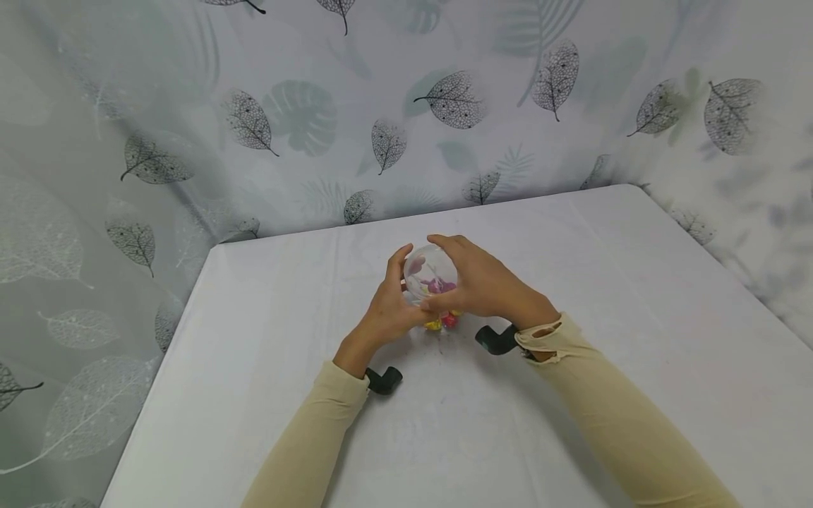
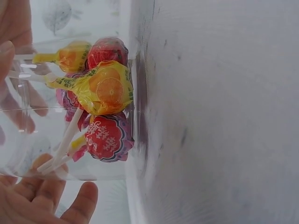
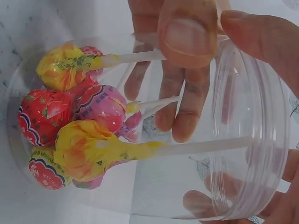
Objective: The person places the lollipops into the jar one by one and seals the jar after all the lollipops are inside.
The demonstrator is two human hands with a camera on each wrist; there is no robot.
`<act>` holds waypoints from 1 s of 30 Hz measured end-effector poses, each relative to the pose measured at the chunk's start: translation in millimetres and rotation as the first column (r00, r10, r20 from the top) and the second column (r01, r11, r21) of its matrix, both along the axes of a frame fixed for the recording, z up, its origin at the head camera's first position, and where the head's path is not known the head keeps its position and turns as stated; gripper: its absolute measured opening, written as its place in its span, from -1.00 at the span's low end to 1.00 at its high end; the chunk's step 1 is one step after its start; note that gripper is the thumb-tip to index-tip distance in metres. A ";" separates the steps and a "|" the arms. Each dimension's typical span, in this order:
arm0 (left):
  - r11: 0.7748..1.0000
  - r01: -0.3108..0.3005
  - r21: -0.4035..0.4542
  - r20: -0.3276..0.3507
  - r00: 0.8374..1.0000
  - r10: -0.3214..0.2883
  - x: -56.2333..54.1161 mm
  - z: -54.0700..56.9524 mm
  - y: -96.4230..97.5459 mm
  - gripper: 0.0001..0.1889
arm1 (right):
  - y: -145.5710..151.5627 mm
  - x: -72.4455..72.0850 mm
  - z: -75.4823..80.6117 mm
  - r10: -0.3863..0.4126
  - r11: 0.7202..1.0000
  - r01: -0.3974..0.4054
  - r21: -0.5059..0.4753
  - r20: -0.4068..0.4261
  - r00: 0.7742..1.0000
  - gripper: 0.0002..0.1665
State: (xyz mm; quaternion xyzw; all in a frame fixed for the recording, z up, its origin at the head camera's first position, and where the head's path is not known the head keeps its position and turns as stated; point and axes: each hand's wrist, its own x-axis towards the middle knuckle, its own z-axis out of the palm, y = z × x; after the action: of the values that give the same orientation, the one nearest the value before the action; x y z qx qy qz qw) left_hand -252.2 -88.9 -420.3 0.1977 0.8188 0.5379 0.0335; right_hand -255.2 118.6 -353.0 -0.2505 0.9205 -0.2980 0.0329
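Observation:
A clear round jar (image 1: 419,271) is upright between both hands near the middle of the table. Wrapped lollipops (image 2: 105,88) in yellow, red and purple lie in its bottom, heads down and white sticks up. My left hand (image 1: 390,303) grips the jar's left side, fingers curled round it and thumb across the near side. From the right, my right hand (image 1: 485,282) holds it near the top, fingers over the far side and thumb in front. A ridged clear band (image 3: 238,126) circles the jar's upper end; whether a lid is on it I cannot tell.
The white-covered table (image 1: 603,296) stretches out around the jar. Behind it hangs a leaf-patterned curtain (image 1: 413,106), which also runs along both sides. A dark curved piece (image 1: 384,381) sits at the left wrist, and a similar dark piece (image 1: 497,340) at the right.

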 end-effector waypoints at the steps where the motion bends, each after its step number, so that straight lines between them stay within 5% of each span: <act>1: 1.000 -0.002 -0.001 -0.001 1.000 0.002 -0.1 -0.2 0.0 0.21 | -1.1 0.0 -0.1 -0.004 1.000 0.004 0.009 -0.009 1.000 0.31; 22: 0.997 0.009 -0.072 -0.002 1.000 -0.009 -10.8 -7.5 3.3 0.10 | -2.8 -13.2 -15.1 -0.012 0.994 0.022 0.106 -0.086 0.996 0.23; 30: 0.983 -0.006 -0.186 0.012 1.000 0.008 -19.4 -3.1 -7.6 -0.05 | 13.3 -24.1 -11.0 -0.006 0.984 0.015 0.177 -0.049 0.999 0.21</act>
State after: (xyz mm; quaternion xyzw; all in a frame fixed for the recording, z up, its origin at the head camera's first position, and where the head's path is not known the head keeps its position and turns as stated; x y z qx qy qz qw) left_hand -271.6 -96.4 -423.4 0.1874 0.8658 0.4606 0.0552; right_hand -279.3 131.9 -364.1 -0.2488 0.9453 -0.2086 0.0312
